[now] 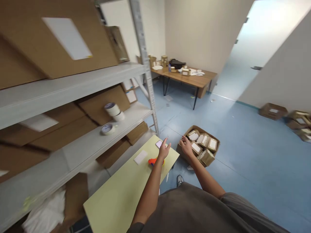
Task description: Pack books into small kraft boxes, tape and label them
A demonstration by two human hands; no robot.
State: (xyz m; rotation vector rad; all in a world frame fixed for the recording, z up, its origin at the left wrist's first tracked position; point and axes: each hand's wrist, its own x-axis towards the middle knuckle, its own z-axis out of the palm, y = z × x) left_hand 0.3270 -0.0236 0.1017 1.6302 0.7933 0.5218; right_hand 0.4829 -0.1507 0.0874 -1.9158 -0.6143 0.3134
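My left hand (164, 149) is stretched out over the far end of a pale yellow table (126, 191), fingers spread and holding nothing. Just under it lies an orange tool (155, 161), with a phone (159, 144) beyond it and a white label (141, 157) to the left. My right hand (186, 144) reaches toward an open cardboard box (200, 145) on the blue floor, fingers loosely spread and holding nothing. The box is filled with several small labelled parcels.
A grey metal shelf rack (73, 81) on the left carries flat cardboard and tape rolls (112, 109). A wooden desk (191, 79) with small boxes stands at the back wall. More boxes (286, 118) lie on the floor at right. An open doorway is at the back right.
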